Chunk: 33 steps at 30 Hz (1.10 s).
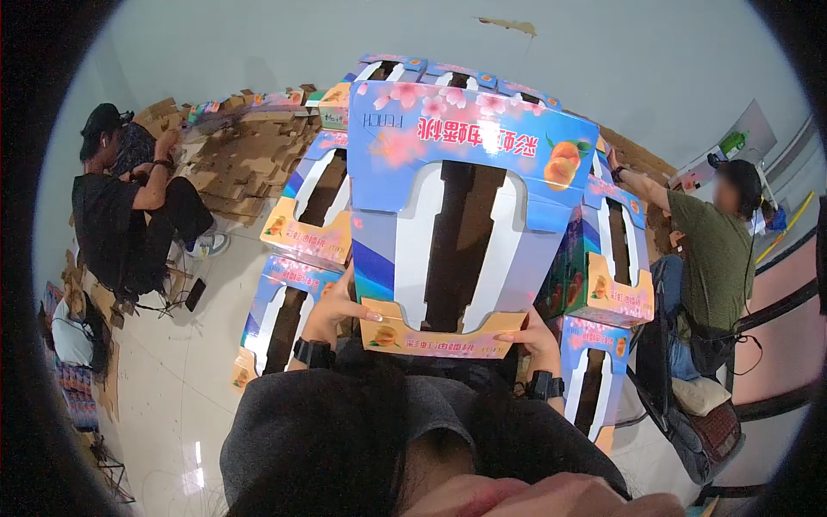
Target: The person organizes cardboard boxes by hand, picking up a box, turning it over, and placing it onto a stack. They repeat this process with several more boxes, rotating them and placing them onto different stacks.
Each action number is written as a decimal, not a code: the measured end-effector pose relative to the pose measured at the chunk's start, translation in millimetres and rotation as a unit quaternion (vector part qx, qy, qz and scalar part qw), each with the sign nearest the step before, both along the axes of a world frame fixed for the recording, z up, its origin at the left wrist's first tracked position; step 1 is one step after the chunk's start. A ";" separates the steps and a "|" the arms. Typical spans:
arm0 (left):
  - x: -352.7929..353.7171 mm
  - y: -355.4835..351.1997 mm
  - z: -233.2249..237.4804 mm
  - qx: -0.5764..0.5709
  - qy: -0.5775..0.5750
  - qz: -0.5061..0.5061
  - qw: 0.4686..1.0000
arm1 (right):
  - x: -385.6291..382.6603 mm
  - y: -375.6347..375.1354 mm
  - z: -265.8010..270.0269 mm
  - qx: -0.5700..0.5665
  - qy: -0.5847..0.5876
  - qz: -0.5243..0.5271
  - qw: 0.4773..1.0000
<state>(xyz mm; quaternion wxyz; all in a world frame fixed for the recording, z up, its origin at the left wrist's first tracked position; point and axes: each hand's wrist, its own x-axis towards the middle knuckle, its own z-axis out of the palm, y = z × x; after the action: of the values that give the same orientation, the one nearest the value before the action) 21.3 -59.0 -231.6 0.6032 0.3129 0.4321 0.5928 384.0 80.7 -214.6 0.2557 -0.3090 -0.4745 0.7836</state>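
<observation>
At the peach box [418, 246], left hand [334, 310] and right hand [537, 336] are pinching opposite near corners, fingers seemingly keeping it steady!

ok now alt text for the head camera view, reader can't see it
The wearer's left hand and right hand hold a blue, peach-printed carton with a long cut-out by its orange near edge. Similar cartons stand on both sides and behind. A person in black is at far left, a person in green at far right.
</observation>
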 end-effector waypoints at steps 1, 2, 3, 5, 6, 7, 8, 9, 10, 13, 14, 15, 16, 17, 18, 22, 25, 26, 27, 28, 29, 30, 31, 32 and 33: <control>-0.4 -0.1 -2.3 0.002 -0.001 -0.005 1.000 | 0.8 -0.1 0.4 0.002 -0.008 0.006 1.000; -0.9 1.1 -3.1 0.005 -0.001 -0.010 1.000 | 1.4 0.7 0.8 0.004 -0.017 0.012 1.000; -0.7 3.4 1.2 0.009 -0.001 -0.015 1.000 | 1.5 2.6 0.6 0.000 -0.014 0.009 1.000; 6.0 1.7 10.2 -0.004 -0.041 -0.004 0.999 | 4.0 3.5 -3.3 -0.011 -0.011 0.002 1.000; 8.1 0.0 14.1 -0.013 -0.061 0.002 0.998 | 4.1 3.6 -2.0 0.006 -0.009 0.001 1.000; 7.1 -1.2 13.4 -0.011 -0.038 0.001 0.999 | 3.0 4.8 1.2 0.021 -0.007 -0.002 1.000; 5.2 -2.0 12.1 -0.010 -0.015 0.000 1.000 | 1.6 6.7 3.5 0.036 -0.005 -0.005 0.999; 3.2 -3.4 10.2 -0.009 0.008 0.000 1.000 | 2.2 9.9 2.5 0.048 0.005 -0.014 0.999; -2.4 -3.8 8.2 -0.006 0.051 -0.019 0.999 | 2.0 15.0 0.8 0.060 0.016 -0.021 0.998; -8.9 -4.9 22.3 -0.013 0.137 -0.087 0.987 | -5.6 20.9 17.1 0.126 0.057 -0.056 0.989; -4.9 -7.8 42.2 -0.021 0.140 -0.116 0.983 | -5.3 25.5 20.2 0.151 0.076 -0.053 0.984; -1.1 -8.3 58.2 -0.028 0.141 -0.145 0.979 | -4.4 29.1 24.7 0.176 0.094 -0.050 0.979; -6.4 -8.6 61.8 -0.007 0.188 -0.168 0.968 | -7.9 26.2 39.5 0.194 0.063 -0.068 0.977; -9.4 -10.0 60.3 0.078 0.158 -0.137 0.975 | -10.3 22.2 40.9 0.209 0.059 -0.072 0.974; -12.4 -9.7 59.2 0.163 0.127 -0.103 0.973 | -13.3 19.5 41.8 0.226 0.056 -0.075 0.970; -11.0 5.3 82.7 0.268 0.099 0.206 0.936 | -17.2 8.4 59.1 0.219 0.056 -0.051 0.973; 21.8 17.7 160.7 0.275 0.142 0.257 0.916 | -11.9 5.4 83.5 0.248 0.007 -0.002 0.969; 25.9 15.7 169.0 0.275 0.146 0.257 0.915 | -8.2 6.9 87.4 0.264 -0.012 0.014 0.964; 30.0 13.7 177.2 0.275 0.150 0.258 0.914 | -2.0 12.4 83.4 0.251 0.026 0.011 0.968; 36.4 10.2 187.7 0.265 0.158 0.252 0.917 | 5.1 21.0 76.1 0.238 0.064 0.008 0.969; 39.9 7.3 191.9 0.254 0.167 0.246 0.921 | 10.3 26.5 69.4 0.233 0.107 -0.011 0.967; 34.4 6.1 188.5 0.241 0.168 0.215 0.931 | 13.3 30.4 66.2 0.227 0.151 -0.028 0.962; 22.5 7.8 183.3 0.229 0.170 0.185 0.940 | 16.3 34.2 63.0 0.223 0.194 -0.044 0.954; 19.7 10.1 183.1 0.229 0.166 0.172 0.944 | -7.8 1.6 108.7 0.206 0.170 -0.123 0.956; 16.8 12.4 182.9 0.229 0.162 0.159 0.947 | -12.0 10.0 111.9 0.209 0.135 -0.134 0.959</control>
<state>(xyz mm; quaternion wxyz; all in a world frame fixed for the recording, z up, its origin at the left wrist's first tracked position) 38.2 -46.6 -48.7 0.3353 0.4612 0.4208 0.7055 371.9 90.7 -102.7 0.4790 -0.2012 -0.5425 0.6601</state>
